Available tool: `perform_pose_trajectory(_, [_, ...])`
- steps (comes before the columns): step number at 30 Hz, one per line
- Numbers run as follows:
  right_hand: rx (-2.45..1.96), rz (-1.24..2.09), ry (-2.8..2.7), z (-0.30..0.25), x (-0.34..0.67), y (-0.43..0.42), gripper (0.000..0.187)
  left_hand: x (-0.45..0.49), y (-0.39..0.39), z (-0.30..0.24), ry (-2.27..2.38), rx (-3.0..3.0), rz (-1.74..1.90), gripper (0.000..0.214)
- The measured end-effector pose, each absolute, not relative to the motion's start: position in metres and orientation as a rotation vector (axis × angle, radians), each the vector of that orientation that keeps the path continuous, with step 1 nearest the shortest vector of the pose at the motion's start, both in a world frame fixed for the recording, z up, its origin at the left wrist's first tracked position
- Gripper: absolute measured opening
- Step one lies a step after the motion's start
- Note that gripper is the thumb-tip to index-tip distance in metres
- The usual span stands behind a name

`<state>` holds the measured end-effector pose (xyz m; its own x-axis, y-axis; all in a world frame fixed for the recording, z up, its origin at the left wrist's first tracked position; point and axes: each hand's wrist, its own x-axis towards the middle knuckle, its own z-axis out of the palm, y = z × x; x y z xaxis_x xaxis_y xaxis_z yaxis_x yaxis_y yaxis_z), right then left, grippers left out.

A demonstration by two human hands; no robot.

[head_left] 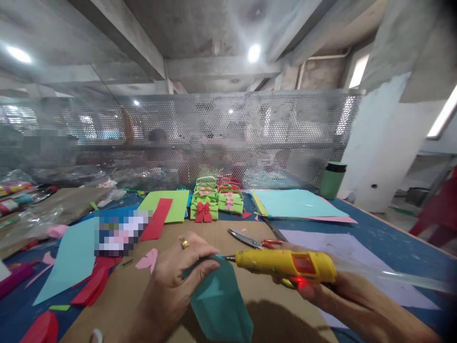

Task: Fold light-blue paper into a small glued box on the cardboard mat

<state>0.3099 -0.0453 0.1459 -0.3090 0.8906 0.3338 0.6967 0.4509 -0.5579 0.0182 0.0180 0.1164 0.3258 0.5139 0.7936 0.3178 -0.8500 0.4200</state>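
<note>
My left hand, with a gold ring on one finger, pinches a folded piece of teal paper over the brown cardboard sheet. My right hand grips a yellow glue gun with a red light glowing. The gun's metal nozzle points left and touches the top edge of the teal paper, right by my left fingertips. A clear glue stick sticks out of the back of the gun toward the right.
Red-handled scissors lie just beyond the gun. Small green paper baskets with bows stand further back. Coloured paper sheets and scraps cover the blue table. A green cup stands at right, before a perforated metal screen.
</note>
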Motion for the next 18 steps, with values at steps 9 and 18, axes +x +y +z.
perform_pose_trajectory(9, [-1.142,0.078,-2.182,0.158,0.297,-0.052,0.022,0.018,0.016,0.118,0.691,2.434,1.532,0.018])
perform_pose_trajectory(18, [-1.002,0.111,-2.225,0.165,0.285,-0.054,0.014,0.017,0.018,0.116,0.693,2.418,1.534,0.017])
